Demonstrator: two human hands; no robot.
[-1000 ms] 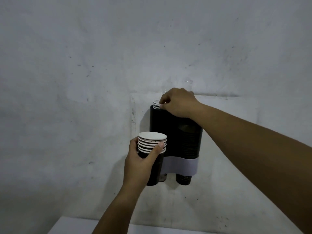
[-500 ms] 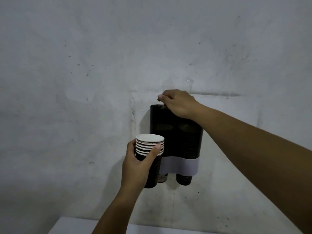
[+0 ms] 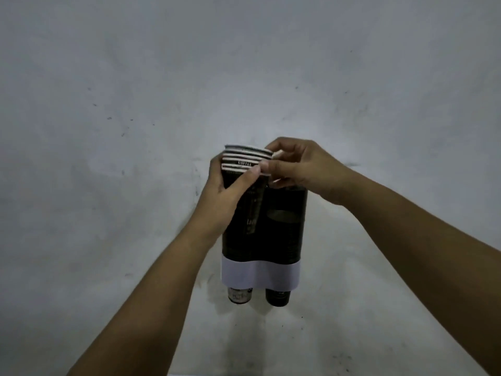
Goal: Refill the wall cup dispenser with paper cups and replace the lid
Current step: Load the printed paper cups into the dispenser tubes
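Note:
A black twin-tube cup dispenser (image 3: 284,229) with a white band hangs on the wall. My left hand (image 3: 225,196) grips a stack of black paper cups with white rims (image 3: 245,160), held upright at the top of the left tube. My right hand (image 3: 301,166) pinches the rims of the stack from the right, above the right tube. Two cup bottoms (image 3: 278,297) poke out under the white band. No lid shows in view.
A bare grey wall (image 3: 135,104) fills the view behind the dispenser. A sliver of a white surface (image 3: 189,374) shows at the bottom edge.
My left hand raised the cup stack from beside the dispenser's middle up to its top. My right hand left the tube's top and took hold of the stack's rims. The camera moved closer.

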